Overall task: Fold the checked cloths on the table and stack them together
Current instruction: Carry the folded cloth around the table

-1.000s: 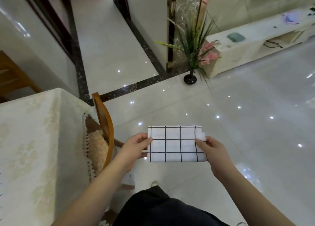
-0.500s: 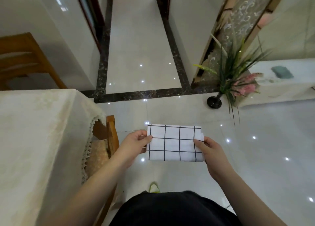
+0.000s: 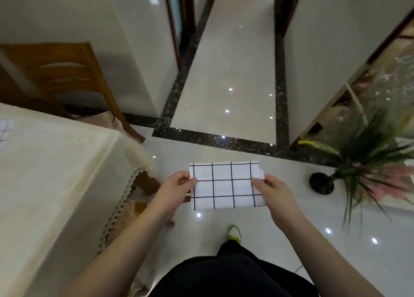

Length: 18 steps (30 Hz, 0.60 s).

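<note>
Folded checked cloth (image 3: 226,184) unchanged between both hands; table (image 3: 56,173) apparently nearer.

A second checked cloth (image 3: 4,133) on the worktop (image 3: 56,173) is cut off by the left edge, leaving only a corner visible. The fingers of the left hand (image 3: 177,190) and right hand (image 3: 272,191) are hidden behind the folded checked cloth (image 3: 226,186). The plant (image 3: 378,162) runs off the right edge.
</note>
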Each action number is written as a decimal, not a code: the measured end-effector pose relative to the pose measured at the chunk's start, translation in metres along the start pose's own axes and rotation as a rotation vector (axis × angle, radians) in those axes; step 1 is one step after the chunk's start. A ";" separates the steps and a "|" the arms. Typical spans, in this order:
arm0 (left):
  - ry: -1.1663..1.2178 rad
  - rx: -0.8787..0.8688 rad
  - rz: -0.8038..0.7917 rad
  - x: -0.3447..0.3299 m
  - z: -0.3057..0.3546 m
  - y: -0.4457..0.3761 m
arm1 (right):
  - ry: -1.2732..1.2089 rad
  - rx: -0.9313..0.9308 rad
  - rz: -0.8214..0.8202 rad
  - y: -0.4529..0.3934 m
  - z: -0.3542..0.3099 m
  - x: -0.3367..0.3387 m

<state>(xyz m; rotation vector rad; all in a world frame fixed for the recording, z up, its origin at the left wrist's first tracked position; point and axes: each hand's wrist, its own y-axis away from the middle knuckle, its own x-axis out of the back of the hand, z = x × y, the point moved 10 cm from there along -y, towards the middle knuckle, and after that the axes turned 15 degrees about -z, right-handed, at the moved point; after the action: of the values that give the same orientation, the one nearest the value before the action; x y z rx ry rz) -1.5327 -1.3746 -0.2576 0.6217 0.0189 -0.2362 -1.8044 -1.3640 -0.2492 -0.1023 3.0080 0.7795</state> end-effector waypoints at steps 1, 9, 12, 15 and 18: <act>0.022 -0.006 0.025 0.001 0.007 -0.007 | 0.009 -0.010 -0.028 -0.016 -0.008 0.002; 0.153 -0.042 0.221 0.037 0.038 -0.040 | 0.121 -0.041 -0.267 -0.126 -0.070 -0.021; 0.206 -0.061 0.301 0.059 0.047 -0.049 | 0.148 -0.050 -0.345 -0.159 -0.089 -0.045; 0.281 -0.089 0.379 0.089 0.051 -0.056 | 0.173 -0.075 -0.428 -0.194 -0.101 -0.080; 0.348 -0.098 0.485 0.126 0.050 -0.059 | 0.231 -0.078 -0.508 -0.226 -0.114 -0.124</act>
<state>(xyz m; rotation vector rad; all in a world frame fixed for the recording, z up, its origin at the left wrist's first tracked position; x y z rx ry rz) -1.4263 -1.4767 -0.2613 0.5461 0.2111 0.3421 -1.6662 -1.6098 -0.2535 -0.9733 2.9311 0.8666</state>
